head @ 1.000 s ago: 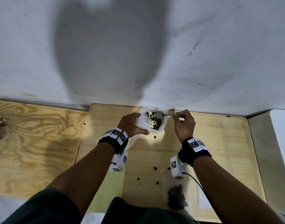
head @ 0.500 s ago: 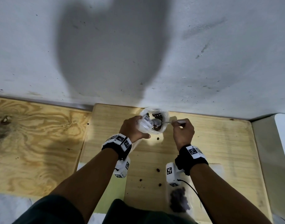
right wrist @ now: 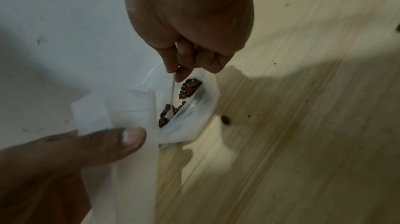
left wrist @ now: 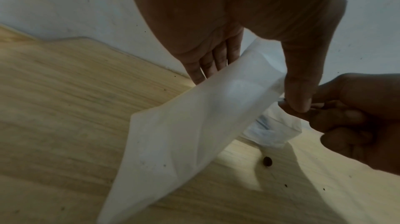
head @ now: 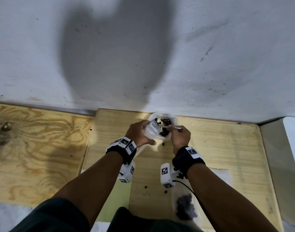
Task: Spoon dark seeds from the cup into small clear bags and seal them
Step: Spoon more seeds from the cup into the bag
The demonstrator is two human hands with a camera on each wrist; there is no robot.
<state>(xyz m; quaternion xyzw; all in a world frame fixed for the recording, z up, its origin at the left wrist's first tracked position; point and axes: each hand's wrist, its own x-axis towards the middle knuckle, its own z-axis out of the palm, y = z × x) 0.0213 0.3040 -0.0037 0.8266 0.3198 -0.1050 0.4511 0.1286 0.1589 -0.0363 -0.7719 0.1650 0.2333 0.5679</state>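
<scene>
Head view showed my left hand (head: 140, 133) pinching the mouth of a small clear bag (head: 152, 132), thumb on one wall and fingers (left wrist: 213, 61) straight behind it, the bag's long axis hanging down and back toward me. My right hand (head: 178, 137) pinched the spoon (head: 174, 127) by its thin handle, bowl end dipped among the dark seeds (right wrist: 190, 87) in the cup (head: 161, 126), which sat on the wooden board (head: 227, 148) against the wall. Cup lay just beyond both hands, bag mouth touching or just beside its near-left rim, can't tell which through the blur. Right hand was nearer the seeds; spoon axis ran right to left toward the bag mouth. A filled bag (head: 185, 206) lay near my right forearm, stray seeds (head: 163, 144) on the board. Versus a second earlier: spoon had dropped lower into the cup, hands closer together, bag drawn against the cup
</scene>
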